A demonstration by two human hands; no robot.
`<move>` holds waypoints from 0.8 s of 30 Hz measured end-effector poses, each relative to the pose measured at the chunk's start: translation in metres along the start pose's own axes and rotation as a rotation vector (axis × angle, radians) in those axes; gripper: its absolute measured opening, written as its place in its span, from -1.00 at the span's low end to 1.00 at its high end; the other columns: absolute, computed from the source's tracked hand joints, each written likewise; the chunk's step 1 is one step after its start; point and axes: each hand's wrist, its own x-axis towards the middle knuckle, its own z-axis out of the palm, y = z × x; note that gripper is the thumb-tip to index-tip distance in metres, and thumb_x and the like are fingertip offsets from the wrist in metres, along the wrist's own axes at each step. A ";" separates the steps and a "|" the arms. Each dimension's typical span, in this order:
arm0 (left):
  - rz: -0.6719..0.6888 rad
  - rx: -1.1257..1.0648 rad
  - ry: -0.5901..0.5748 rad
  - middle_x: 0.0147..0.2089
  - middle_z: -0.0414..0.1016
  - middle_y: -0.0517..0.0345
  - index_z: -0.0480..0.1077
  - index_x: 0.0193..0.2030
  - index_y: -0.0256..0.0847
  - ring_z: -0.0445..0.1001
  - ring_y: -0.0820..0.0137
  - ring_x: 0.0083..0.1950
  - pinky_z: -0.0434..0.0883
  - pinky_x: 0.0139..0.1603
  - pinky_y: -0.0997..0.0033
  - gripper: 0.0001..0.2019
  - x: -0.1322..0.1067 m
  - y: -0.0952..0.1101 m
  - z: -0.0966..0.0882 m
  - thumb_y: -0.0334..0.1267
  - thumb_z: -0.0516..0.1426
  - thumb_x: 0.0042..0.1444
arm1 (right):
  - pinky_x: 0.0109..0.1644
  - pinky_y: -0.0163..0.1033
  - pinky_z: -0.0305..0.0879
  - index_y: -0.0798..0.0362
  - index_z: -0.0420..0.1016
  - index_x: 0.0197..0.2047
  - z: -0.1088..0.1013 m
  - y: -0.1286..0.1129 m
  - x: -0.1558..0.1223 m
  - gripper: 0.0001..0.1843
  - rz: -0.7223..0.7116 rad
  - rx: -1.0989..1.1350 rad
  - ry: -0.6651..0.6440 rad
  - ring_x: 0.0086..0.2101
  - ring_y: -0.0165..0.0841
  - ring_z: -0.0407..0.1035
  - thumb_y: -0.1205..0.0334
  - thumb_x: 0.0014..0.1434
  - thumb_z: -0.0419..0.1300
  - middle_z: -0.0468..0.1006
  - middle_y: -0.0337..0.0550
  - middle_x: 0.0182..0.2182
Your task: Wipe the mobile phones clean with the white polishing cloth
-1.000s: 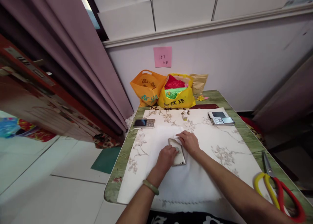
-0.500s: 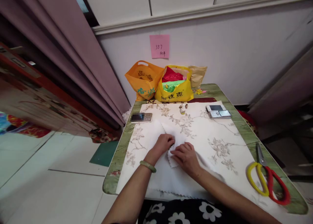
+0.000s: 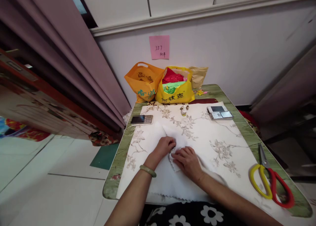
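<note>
A white cloth with a zigzag-cut edge (image 3: 170,183) lies on the table in front of me, partly folded over on itself. My left hand (image 3: 165,148), with a green bangle (image 3: 148,170) on the wrist, pinches the cloth near the fold. Close beside it, my right hand (image 3: 189,161) has its fingers bent over the folded-up edge of the same cloth. Between the fingertips of both hands the cloth is bunched, and a small dark spot shows there that I cannot make out.
Large scissors (image 3: 268,173) with one yellow and one red handle lie at the right. Mobile phones lie at left (image 3: 148,119) and right (image 3: 218,114). A small bottle (image 3: 183,111) stands behind the cloth. An orange bag (image 3: 143,82) and a yellow bag (image 3: 176,96) stand at the back.
Both hands stay in nearly the same place on the cloth. The right fingers have curled slightly more over the folded edge, and the view has shifted a little.
</note>
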 end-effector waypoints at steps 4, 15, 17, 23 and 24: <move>-0.029 0.059 0.094 -0.45 0.46 0.21 0.44 -0.47 -0.23 0.37 0.45 -0.38 0.29 -0.28 0.48 -0.86 -0.008 0.004 0.007 -0.32 0.15 0.10 | 0.14 -0.08 0.02 -0.19 0.53 0.01 -0.006 0.016 0.000 -0.74 0.045 -0.113 0.008 -0.09 -0.30 0.34 0.20 0.31 0.11 0.58 -0.20 -0.15; 0.264 0.595 0.514 -0.25 0.49 0.04 0.41 -0.26 -0.26 0.47 0.32 -0.14 0.48 -0.08 0.32 -0.83 -0.045 0.007 0.056 -0.46 0.00 0.23 | 0.34 0.12 -0.32 -0.25 0.43 0.14 0.000 0.042 0.047 -0.64 -0.024 -0.325 -0.155 0.29 -0.15 -0.01 0.15 0.33 0.03 0.33 -0.31 0.22; 0.359 0.697 0.565 -0.14 0.50 -0.05 0.41 -0.14 -0.31 0.48 0.27 -0.04 0.48 0.02 0.25 -0.80 -0.048 0.006 0.059 -0.49 -0.01 0.21 | 0.34 0.17 -0.33 -0.28 0.43 0.13 0.007 0.044 0.067 -0.65 -0.017 -0.315 -0.189 0.30 -0.12 -0.04 0.08 0.32 0.04 0.29 -0.30 0.25; 0.374 0.836 0.506 -0.17 0.52 -0.19 0.39 -0.07 -0.46 0.52 0.21 -0.09 0.53 -0.07 0.20 -0.73 -0.054 0.005 0.064 -0.54 -0.06 0.18 | 0.32 0.24 -0.30 -0.48 0.42 0.09 0.022 0.052 0.091 -0.66 -0.054 -0.197 -0.304 0.31 -0.11 -0.05 -0.14 0.27 0.05 0.22 -0.37 0.28; 0.375 0.831 0.496 -0.17 0.52 -0.19 0.40 -0.07 -0.46 0.52 0.20 -0.08 0.53 -0.06 0.20 -0.74 -0.054 0.004 0.065 -0.53 -0.05 0.18 | 0.32 0.24 -0.32 -0.50 0.42 0.08 0.021 0.055 0.089 -0.67 -0.048 -0.202 -0.293 0.31 -0.11 -0.05 -0.14 0.27 0.04 0.23 -0.37 0.28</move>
